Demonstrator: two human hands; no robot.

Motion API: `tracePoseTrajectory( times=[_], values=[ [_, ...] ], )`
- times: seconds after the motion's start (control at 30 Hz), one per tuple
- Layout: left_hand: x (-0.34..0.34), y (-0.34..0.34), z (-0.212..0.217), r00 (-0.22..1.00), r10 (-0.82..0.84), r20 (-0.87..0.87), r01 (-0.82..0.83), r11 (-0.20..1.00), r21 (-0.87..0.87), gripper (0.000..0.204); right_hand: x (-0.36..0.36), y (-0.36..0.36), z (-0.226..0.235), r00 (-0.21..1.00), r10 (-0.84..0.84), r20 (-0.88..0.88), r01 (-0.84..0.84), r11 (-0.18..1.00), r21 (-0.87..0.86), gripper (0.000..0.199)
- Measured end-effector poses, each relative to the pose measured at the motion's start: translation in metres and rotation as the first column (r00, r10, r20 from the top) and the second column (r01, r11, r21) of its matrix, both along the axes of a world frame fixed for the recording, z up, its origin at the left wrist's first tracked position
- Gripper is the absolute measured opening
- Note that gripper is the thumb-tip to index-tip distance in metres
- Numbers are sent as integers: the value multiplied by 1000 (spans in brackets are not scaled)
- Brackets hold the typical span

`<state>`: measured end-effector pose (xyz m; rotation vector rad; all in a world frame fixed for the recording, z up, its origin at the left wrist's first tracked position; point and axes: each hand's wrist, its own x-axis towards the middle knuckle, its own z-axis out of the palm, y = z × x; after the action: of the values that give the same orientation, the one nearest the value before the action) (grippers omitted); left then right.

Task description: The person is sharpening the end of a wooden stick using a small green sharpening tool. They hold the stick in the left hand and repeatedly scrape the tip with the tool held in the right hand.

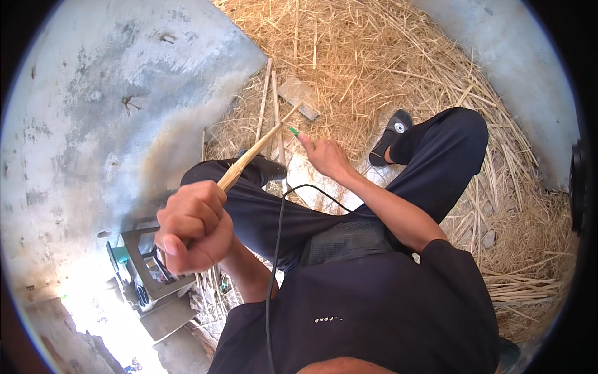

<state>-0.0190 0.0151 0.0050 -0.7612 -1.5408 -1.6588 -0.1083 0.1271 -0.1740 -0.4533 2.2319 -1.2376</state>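
My left hand (194,227) is closed around the thick end of a bundle of pale yellow straw stalks (252,151). The bundle slants up and to the right and narrows to a thin tip. Beside that tip is my right hand (325,156), its fingers mostly curled and one stretched forward. A small green object (293,131) shows at its fingertips, close to the bundle. Whether it is held or worn on a finger, I cannot make out.
Loose straw (367,68) covers the ground ahead and to the right. A flat slab (299,98) and long sticks (264,103) lie beyond my feet. A worn wall (124,93) stands left, with a box-like frame (146,262) below. A black cable (278,249) crosses my lap.
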Motion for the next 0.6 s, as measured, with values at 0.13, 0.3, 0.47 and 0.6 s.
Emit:
tracePoseTrajectory(
  times=[0.13,0.3,0.47,0.6],
  values=[
    [3,-1,-6,999,44,6,-44,998,35,41,7,-1,-6,961,22,-274,-149,880,-450,63],
    [5,-2,-2,990,134,36,-137,985,104,43,0,-2,-23,977,-154,-148,175,974,144,72],
    [-2,9,-2,958,286,-19,-272,928,253,43,2,-7,-27,943,87,-321,-213,900,-381,61],
    [-6,11,-4,944,328,-42,-307,917,256,46,6,-4,-16,994,-20,-107,1,985,-174,61]
  ],
)
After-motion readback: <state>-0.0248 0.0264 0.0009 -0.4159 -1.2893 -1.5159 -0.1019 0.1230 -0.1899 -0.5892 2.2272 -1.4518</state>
